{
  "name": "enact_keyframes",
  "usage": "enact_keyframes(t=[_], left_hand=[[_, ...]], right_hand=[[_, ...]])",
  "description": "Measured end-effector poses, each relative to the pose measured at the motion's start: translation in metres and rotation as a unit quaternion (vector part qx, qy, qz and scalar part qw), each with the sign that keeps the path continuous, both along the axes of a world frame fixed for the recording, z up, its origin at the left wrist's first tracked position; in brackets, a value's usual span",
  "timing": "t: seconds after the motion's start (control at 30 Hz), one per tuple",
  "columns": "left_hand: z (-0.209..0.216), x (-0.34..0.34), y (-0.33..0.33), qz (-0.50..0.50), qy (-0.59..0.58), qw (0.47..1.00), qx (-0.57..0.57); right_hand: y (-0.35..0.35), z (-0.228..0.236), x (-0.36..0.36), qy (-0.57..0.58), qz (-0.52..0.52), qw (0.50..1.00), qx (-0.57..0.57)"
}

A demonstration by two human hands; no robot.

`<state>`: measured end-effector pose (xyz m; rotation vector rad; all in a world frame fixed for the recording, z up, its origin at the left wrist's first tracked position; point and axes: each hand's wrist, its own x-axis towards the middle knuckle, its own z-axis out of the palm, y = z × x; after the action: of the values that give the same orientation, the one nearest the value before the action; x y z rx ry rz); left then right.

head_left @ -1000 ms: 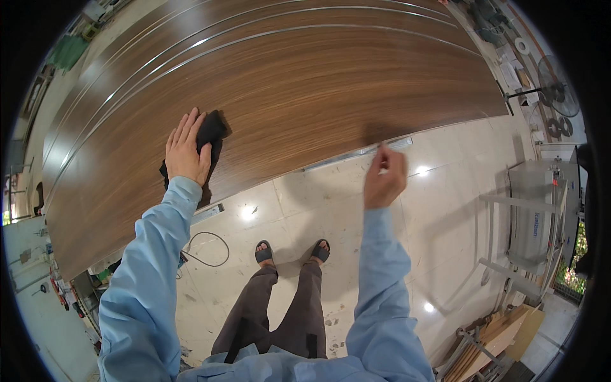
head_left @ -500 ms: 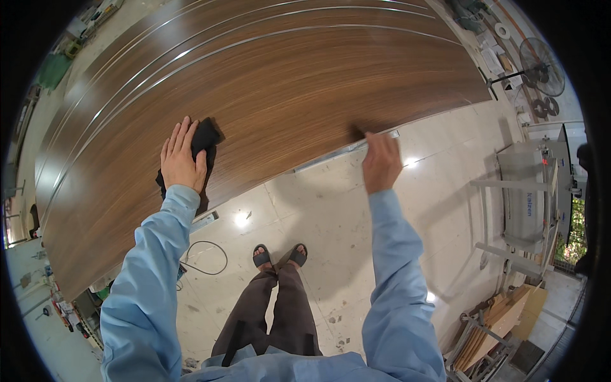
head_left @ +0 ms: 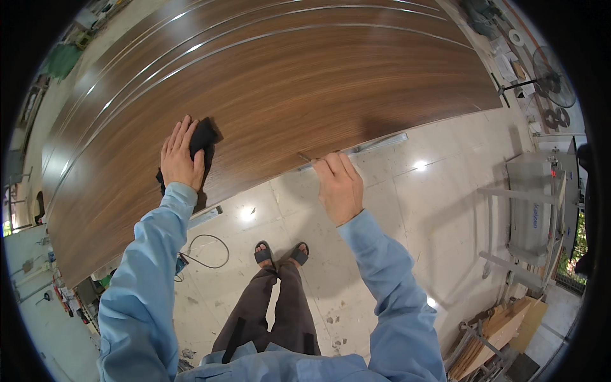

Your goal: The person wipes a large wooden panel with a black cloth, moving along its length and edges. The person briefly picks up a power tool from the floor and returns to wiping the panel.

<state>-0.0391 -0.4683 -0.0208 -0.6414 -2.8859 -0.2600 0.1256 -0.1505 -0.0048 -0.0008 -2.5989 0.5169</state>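
Observation:
A large brown wood-grain panel point(head_left: 267, 108) with thin shiny metal strips lies before me. My left hand point(head_left: 181, 156) lies flat on its near left part, fingers stretched, over a bunched black cloth point(head_left: 203, 135) that shows beside the thumb and under the palm. At the panel's near edge, my right hand point(head_left: 340, 186) is closed in a pinch. A small thin dark piece point(head_left: 305, 156) sticks out from its fingertips toward the edge; its kind is too small to make out.
Under the near edge shows a metal support bar point(head_left: 382, 141). A cable point(head_left: 213, 237) loops on the tiled floor near my feet. To the right stand a fan point(head_left: 554, 79), a grey metal case point(head_left: 528, 197) and a stack of wooden boards point(head_left: 493, 337).
My right hand has moved left along the panel's near edge and a little toward me. My left hand stays on the black cloth. The view has shifted slightly.

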Motion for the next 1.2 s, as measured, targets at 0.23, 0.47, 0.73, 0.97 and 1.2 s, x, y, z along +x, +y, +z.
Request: enact_keyframes(t=[0.23, 0.47, 0.73, 0.97, 1.2], left_hand=[[0.002, 0.000, 0.000, -0.006, -0.002, 1.000, 0.025], [0.003, 0.000, 0.000, -0.005, -0.003, 1.000, 0.030], [0.000, -0.001, -0.001, -0.012, -0.002, 0.999, 0.040], [0.001, -0.001, -0.001, -0.016, -0.018, 0.999, 0.030], [-0.002, -0.002, 0.000, -0.016, -0.008, 0.999, 0.038]], right_hand=[[-0.002, -0.001, -0.006, -0.032, -0.115, 0.993, 0.011], [-0.036, 0.010, -0.008, 0.007, -0.031, 0.999, -0.041], [-0.058, -0.033, 0.010, 0.000, -0.059, 0.998, -0.007], [-0.011, -0.025, 0.004, 0.069, -0.192, 0.979, 0.003], [-0.092, -0.072, 0.015, 0.078, -0.139, 0.980, -0.116]])
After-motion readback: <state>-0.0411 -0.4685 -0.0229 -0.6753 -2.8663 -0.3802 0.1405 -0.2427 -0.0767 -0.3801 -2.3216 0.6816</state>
